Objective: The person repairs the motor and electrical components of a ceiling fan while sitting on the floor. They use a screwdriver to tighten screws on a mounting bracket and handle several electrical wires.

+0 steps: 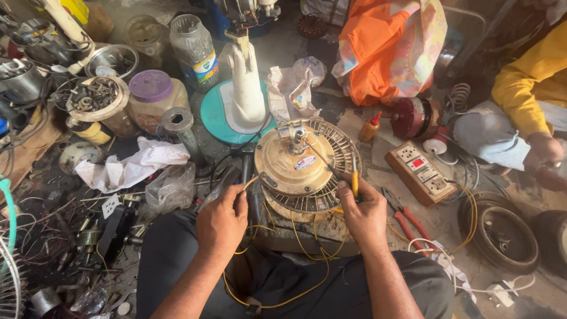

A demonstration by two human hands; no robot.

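Hands on a fan motor, floor workshop

Right hand [365,214]: fingers curled tight round a yellow-handled screwdriver [354,175]; its thin shaft slants up and left across the motor's brass-coloured cap, tip close to the metal fitting at the top. Heel of the hand rests against the lower right rim of the fan motor [293,168].

Left hand [221,221]: half closed, fingertips pinching a yellow wire [293,236] beside a dark tool handle [249,177] at the motor's lower left. Whether it grips the handle too, cannot tell.

Motor sits between and just above both hands, round, with a slotted grey ring under the cap. Yellow wire loops down from it over the lap.

Around: red-handled pliers [407,220] just right of the right hand; a socket board [420,171] beyond them, up and right. A white fan stand on a teal base [211,112] straight ahead of the motor. Crumpled white cloth [133,165] and a clear plastic bag [172,188] up-left of the left hand; jars and tins of parts farther that way. A small orange-capped bottle [370,127] ahead of the right hand. Another person's sleeve, yellow [525,80], far right.

Room: crowded on every side; left floor strewn with scrap and wire, a dark wheel [501,231] well right. Only free space is the lap below the hands.
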